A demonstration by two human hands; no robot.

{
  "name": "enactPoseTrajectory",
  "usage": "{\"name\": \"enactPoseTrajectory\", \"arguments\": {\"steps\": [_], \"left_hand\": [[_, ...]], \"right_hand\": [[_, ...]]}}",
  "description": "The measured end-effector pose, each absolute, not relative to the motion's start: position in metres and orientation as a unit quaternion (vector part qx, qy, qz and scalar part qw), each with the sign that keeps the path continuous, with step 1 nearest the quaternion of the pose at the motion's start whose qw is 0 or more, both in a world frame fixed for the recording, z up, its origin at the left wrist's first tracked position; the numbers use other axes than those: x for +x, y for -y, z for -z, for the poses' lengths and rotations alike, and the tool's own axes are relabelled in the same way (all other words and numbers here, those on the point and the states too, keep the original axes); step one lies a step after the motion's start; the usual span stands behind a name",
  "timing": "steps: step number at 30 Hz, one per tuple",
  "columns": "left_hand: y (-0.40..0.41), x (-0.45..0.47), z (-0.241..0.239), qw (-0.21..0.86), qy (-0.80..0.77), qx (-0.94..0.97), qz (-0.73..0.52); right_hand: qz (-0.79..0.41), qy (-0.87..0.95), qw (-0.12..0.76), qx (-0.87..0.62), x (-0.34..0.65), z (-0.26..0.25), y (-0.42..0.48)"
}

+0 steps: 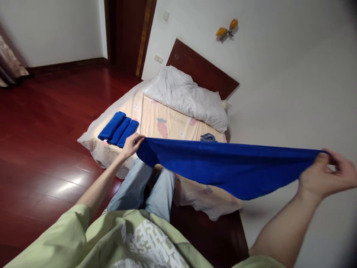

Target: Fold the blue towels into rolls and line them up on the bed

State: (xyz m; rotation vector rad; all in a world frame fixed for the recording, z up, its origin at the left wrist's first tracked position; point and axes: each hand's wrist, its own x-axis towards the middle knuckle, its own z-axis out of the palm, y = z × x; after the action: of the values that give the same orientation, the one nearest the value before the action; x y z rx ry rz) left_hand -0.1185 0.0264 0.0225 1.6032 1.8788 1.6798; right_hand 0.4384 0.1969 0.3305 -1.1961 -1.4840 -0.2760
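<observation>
A blue towel (223, 165) hangs stretched out in the air in front of me, sagging in the middle. My left hand (131, 144) pinches its left corner, fingers closed on the cloth. My right hand (326, 175) pinches the right corner at the far right of the view. Three folded blue towels (118, 129) lie side by side on the bed (170, 126), just beyond my left hand. A small crumpled blue cloth (208, 137) lies on the bed behind the stretched towel.
The bed has a cream patterned sheet, a white pillow (186, 96) and a dark wooden headboard (200, 69) against the white wall. Dark red wooden floor (41, 123) lies to the left. My legs in jeans (145, 188) stand at the bed's foot.
</observation>
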Motion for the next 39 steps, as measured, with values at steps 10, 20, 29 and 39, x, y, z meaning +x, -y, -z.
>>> {"name": "enactPoseTrajectory", "arguments": {"steps": [10, 20, 29, 39], "left_hand": [[-0.054, -0.196, -0.123, -0.043, -0.616, 0.593, -0.516], [-0.075, -0.236, -0.167, -0.115, -0.58, 0.72, -0.363], [-0.086, -0.22, -0.207, -0.187, -0.629, 0.599, -0.46], [-0.11, -0.223, -0.214, -0.097, -0.651, 0.573, -0.487]], "right_hand": [[0.047, 0.624, 0.538, -0.565, 0.467, -0.25, -0.253], [-0.072, 0.58, 0.565, -0.583, 0.462, -0.243, -0.237], [-0.067, 0.555, 0.574, -0.599, 0.476, -0.233, -0.227], [-0.152, 0.54, 0.577, -0.594, 0.485, -0.202, -0.233]]}}
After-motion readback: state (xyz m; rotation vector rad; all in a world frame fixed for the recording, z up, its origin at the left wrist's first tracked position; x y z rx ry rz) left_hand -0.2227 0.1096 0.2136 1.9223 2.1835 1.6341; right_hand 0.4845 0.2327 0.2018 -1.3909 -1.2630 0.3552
